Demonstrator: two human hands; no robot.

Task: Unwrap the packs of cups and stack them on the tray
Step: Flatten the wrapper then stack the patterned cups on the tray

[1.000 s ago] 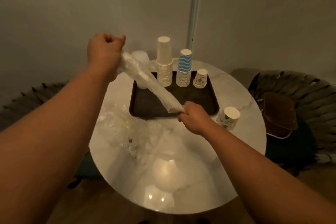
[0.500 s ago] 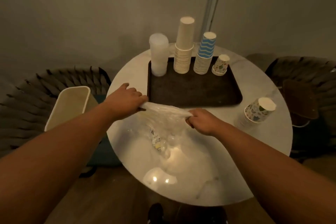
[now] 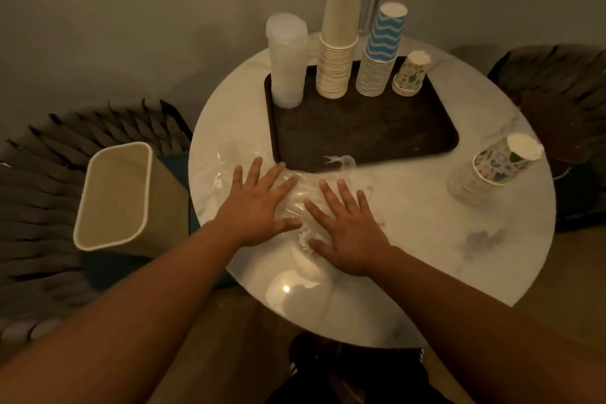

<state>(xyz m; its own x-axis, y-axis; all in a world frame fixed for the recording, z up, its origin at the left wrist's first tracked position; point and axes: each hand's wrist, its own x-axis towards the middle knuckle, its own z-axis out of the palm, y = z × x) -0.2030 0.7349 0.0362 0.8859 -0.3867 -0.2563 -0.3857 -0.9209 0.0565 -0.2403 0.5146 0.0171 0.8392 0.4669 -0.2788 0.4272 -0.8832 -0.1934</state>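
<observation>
Both hands lie flat with fingers spread, holding nothing: the left hand [image 3: 254, 207] and right hand [image 3: 347, 233] press the crumpled wrap [image 3: 295, 190] on the near part of the table [image 3: 410, 239]. A bin [image 3: 114, 197] stands left of the table. On the right, off the tray, sits a patterned stack [image 3: 492, 167]. Beyond the wrap lies the tray [image 3: 360, 131]; along its far edge stand clear cups [image 3: 287, 59], plain cups [image 3: 337, 39], striped cups [image 3: 382, 49] and small cups [image 3: 411, 74].

both forearms bare — no sleeves; a dark shoe [image 3: 296, 367] (white stripes) shows below.
</observation>
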